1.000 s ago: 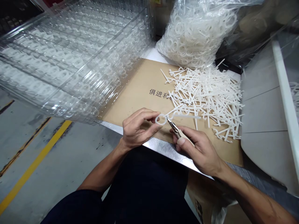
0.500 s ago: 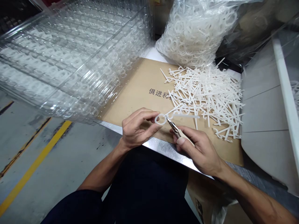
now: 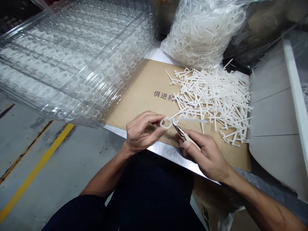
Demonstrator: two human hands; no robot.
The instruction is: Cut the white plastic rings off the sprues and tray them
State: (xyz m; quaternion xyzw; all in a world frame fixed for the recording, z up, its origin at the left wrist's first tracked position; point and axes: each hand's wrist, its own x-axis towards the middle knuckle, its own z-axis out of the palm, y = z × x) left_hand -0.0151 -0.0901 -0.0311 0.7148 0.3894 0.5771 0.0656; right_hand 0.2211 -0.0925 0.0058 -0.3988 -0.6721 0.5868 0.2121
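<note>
The person's left hand [image 3: 142,132] is narrowly pinched, thumb and fingertips [image 3: 157,117] holding a white plastic ring [image 3: 166,122] up just above a cardboard sheet [image 3: 146,86]. The right hand [image 3: 204,154] is closed around the beige handles of small pliers [image 3: 183,136], whose metal tips reach toward 10 o'clock and meet the ring's right edge. At 1 o'clock from the hands, a loose pile of white plastic pieces [image 3: 214,102], long thin stems with crossbars and rings, lies tangled on the cardboard, its nearest pieces just beside the held ring. Dark printed characters [image 3: 163,95] mark the cardboard at 12 o'clock. Beyond the pile, a clear plastic bag [image 3: 201,35] bulges with white rings. A tall stack of clear plastic trays [image 3: 72,61], filled with white shapes, rises at 10 o'clock. The steel table edge [image 3: 168,149] runs just below the hands, above the person's dark trousers [image 3: 149,195] at 6 o'clock. A grey panel [image 3: 271,112] stands at 3 o'clock, and a concrete floor with a yellow line [image 3: 36,170] spreads at 8 o'clock.
</note>
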